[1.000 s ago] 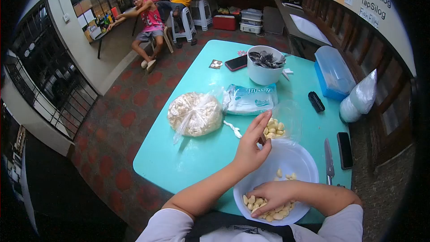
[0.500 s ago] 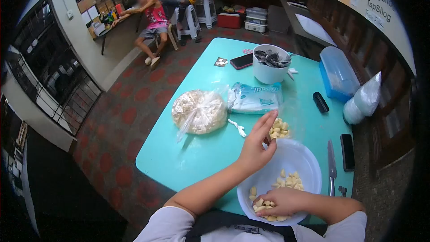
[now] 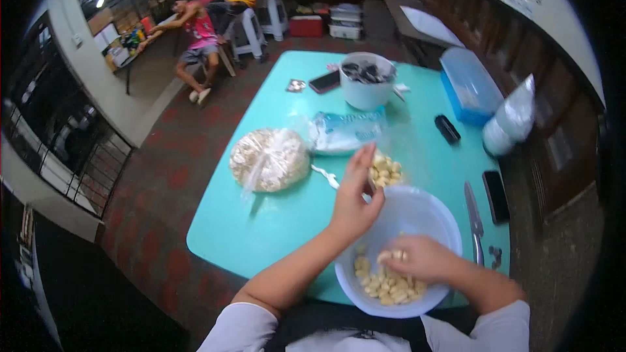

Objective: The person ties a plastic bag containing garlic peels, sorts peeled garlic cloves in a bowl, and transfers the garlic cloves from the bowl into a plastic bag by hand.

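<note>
A white bowl (image 3: 438,212) holds a heap of peeled garlic cloves (image 3: 391,285). Over the heap is my right hand (image 3: 424,259), slightly blurred, its fingers curled around a few garlic cloves (image 3: 392,256). My left hand (image 3: 355,199) is raised at the bowl's far left rim, fingers stretched out and thumb apart, with nothing visible in it. Just beyond it, more peeled garlic cloves (image 3: 386,171) lie in or on clear plastic (image 3: 407,150); the fingers partly hide them.
On the turquoise table (image 3: 235,221) are a tied bag (image 3: 269,160), a teal-white packet (image 3: 345,132), a cutlery tub (image 3: 367,91), a knife (image 3: 474,215), phones (image 3: 496,197), a black case (image 3: 447,130), a blue box (image 3: 471,88) and a wrapped roll (image 3: 510,117). Two people sit behind.
My right hand has lifted from the cloves at the bowl's near side, carrying a few in its fingers. My left hand keeps its pose. The whole view has shifted slightly.
</note>
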The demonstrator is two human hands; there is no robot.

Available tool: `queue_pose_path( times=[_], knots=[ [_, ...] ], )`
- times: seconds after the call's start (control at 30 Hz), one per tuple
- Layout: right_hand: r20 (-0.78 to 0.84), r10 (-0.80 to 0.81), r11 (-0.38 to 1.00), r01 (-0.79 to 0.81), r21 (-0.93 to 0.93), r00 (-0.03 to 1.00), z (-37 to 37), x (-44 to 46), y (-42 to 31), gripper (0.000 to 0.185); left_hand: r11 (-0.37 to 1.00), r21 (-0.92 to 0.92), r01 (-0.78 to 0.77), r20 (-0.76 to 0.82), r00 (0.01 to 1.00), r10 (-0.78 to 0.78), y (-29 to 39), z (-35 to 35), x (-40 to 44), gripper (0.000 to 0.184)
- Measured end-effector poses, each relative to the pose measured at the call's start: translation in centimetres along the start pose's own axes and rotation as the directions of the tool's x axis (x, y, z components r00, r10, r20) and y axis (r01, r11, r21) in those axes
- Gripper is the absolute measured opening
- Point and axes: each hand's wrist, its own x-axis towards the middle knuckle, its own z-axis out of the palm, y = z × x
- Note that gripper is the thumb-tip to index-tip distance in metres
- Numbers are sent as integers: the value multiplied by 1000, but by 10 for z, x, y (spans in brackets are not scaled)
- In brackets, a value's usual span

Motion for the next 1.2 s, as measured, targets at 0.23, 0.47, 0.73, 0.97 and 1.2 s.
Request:
queue_pose_path(
  times=[0.23, 0.47, 0.73, 0.97, 1.2],
  knots=[
    [-8, 254, 608, -153, 779, 967, -32, 23, 39, 28, 998, -22, -54, -33, 998, 53, -11, 3, -3, 84],
    [68, 45, 12, -68, 998, 997, -83, 52, 17, 31, 992, -109, 57, 9, 998, -56, 0, -2, -3, 83],
    [-111, 370, 592, -142, 793, 922, -88, 136, 20, 49, 991, -135, 27, -77, 996, -38, -2, -2, 1, 76],
    [-240, 65, 962, -124, -242, 969, -152, 76, -51, 45, 984, -179, 24, -108, 993, -44, -4, 1, 3, 77],
    [-37, -89, 972, 79, -220, 995, -108, 22, -69, 35, 998, -61, -5, -143, 990, -3, -6, -6, 0, 78]
  ],
)
